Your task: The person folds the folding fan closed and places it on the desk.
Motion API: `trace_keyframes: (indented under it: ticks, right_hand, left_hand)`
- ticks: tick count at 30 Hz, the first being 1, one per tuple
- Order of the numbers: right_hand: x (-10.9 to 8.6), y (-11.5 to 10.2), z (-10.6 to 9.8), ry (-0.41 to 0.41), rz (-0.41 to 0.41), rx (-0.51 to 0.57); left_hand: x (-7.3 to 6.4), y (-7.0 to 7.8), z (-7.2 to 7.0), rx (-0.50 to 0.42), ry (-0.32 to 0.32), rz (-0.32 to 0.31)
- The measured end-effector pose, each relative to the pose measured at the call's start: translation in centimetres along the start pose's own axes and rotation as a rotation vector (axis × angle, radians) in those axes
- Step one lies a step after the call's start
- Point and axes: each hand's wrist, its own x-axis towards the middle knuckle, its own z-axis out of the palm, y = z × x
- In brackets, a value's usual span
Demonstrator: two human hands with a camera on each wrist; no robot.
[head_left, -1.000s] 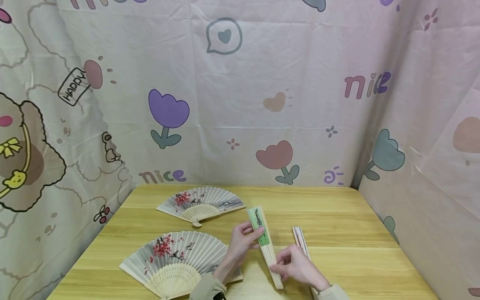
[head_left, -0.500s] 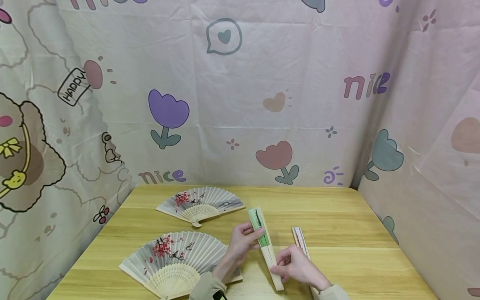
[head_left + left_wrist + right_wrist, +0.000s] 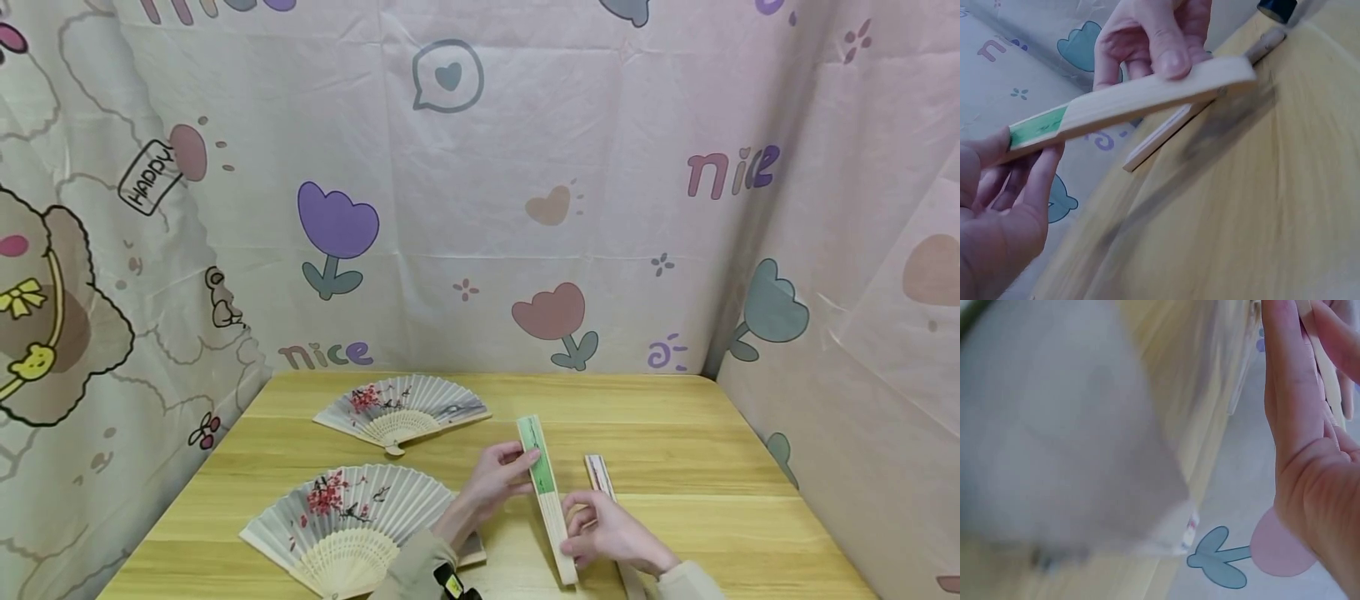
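Observation:
A folded hand fan (image 3: 554, 521) with green paper and pale wooden ribs is raised above the table, between both hands. My left hand (image 3: 495, 483) pinches its green upper part, thumb on the near face. My right hand (image 3: 611, 533) holds it near the bare lower end; in the left wrist view the right thumb presses on the wooden outer rib (image 3: 1160, 87). To the right a second folded fan (image 3: 602, 477), with whitish paper, lies on the table, partly behind my right hand. The right wrist view is largely covered by a blurred pale shape.
Two spread fans with red blossoms lie on the left of the wooden table (image 3: 712, 450): one at the back (image 3: 405, 408), one nearer (image 3: 360, 517), partly under my left forearm. Printed cloth (image 3: 465, 208) hangs behind and on both sides.
Both hands have shifted slightly right with the green fan, which has turned a little so its outer rib shows more. The other fans lie as before.

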Motion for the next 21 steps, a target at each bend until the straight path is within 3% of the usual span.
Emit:
trace_keyframes:
  ticks: [9,16,21]
  right_hand:
    - [-0.8,0.3,-1.2,-0.024,0.083,0.07]
    - [-1.1,0.5,-1.6,-0.02,0.128,0.082]
    - [-1.4,0.7,-1.7,-0.019,0.152,0.105]
  left_hand:
    - [1.8,0.7,-0.1,0.033,-0.061,-0.051]
    - [2.9,0.9,0.3,0.09,-0.018,-0.04]
    - [3.5,0.8,0.5,0.141,-0.034,-0.032]
